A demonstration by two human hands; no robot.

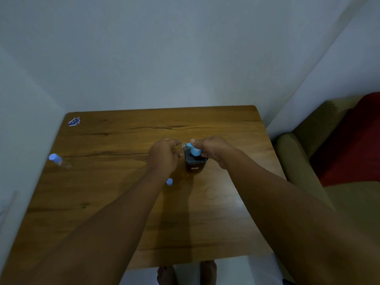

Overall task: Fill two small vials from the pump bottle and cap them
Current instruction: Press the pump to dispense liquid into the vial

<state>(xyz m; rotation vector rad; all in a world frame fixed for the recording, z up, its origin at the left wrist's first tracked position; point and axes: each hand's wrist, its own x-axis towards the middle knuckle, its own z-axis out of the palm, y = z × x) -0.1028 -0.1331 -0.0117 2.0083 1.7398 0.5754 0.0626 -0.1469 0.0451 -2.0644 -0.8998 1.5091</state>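
A dark pump bottle (194, 166) with a light blue pump head (195, 150) stands mid-table. My right hand (213, 150) is on that pump head, thumb on top. My left hand (163, 156) is curled just left of the spout around a small clear vial (178, 148), which is mostly hidden by the fingers. A loose blue cap (169, 182) lies on the table under my left wrist. A second clear vial (59, 161) with a blue cap on stands near the table's left edge.
The wooden table (123, 212) stands in a corner between two pale walls. A small blue-and-white packet (74, 121) lies at the back left corner. A sofa with a red cushion (353, 140) is on the right. Bare feet show below the front edge.
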